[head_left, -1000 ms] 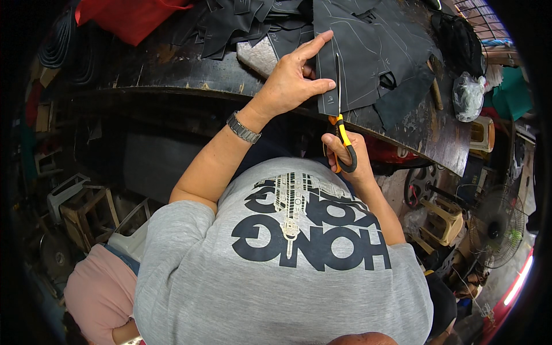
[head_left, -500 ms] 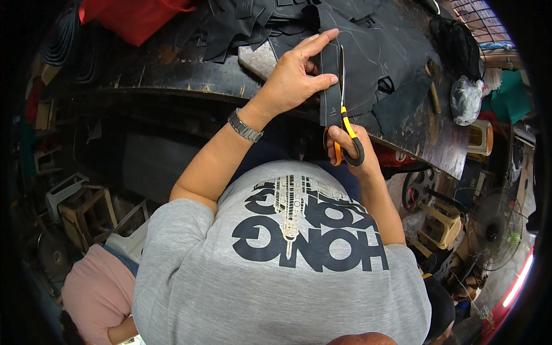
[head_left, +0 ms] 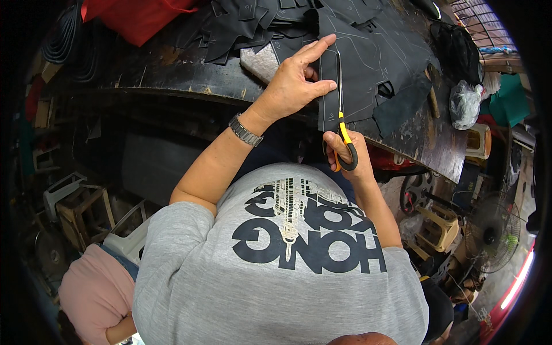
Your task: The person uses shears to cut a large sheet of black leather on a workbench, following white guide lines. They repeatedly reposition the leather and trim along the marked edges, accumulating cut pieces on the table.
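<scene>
My right hand (head_left: 352, 154) grips a pair of scissors (head_left: 344, 123) with yellow, orange and black handles. Their slim blades lie along a chalk line on a black leather-like sheet (head_left: 359, 75) that overhangs the table's near edge. To the left of the blades, my left hand (head_left: 296, 77) holds the sheet's edge, index finger and thumb on top and spread apart. Its other fingers are curled and partly hidden. White outlines mark the sheet. Beside my left hand lies a pale, rough block (head_left: 257, 62).
Cut black pieces (head_left: 241, 29) pile up on the dark table (head_left: 155, 72), near a red cloth (head_left: 138, 17). At right are a wooden-handled tool (head_left: 432, 98) and a clear plastic bag (head_left: 464, 104). A fan (head_left: 491, 233) stands lower right; another person (head_left: 95, 293) is at lower left.
The scissors have shifted slightly left, and their blades look closer together. The sheet's near end hangs a little lower. My left hand stays on the edge, barely moved.
</scene>
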`<act>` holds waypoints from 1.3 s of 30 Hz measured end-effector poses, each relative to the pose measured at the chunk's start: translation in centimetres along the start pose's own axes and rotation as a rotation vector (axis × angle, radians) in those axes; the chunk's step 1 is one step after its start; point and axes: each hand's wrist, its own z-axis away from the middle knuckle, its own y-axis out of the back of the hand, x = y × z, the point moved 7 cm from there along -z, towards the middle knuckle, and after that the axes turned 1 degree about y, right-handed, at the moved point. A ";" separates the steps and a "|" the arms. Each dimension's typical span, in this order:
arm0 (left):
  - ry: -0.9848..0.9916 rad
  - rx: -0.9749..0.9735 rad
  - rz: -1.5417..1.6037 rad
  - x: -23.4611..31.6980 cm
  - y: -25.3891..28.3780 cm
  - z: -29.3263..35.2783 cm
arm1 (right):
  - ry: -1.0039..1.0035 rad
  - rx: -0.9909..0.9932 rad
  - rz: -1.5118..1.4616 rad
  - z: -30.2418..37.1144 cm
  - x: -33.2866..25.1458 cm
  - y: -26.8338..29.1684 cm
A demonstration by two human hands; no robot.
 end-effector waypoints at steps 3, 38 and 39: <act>-0.008 -0.003 -0.023 0.1 0.1 0.0 | 0.005 0.010 0.009 0.0 -0.1 -0.1; 0.025 -0.064 -0.064 0.2 3.1 -2.4 | -0.025 -0.235 -0.026 -0.2 -1.4 0.9; 0.064 -0.118 -0.093 0.1 3.1 -2.4 | -0.038 -0.274 -0.022 -0.3 -1.6 1.2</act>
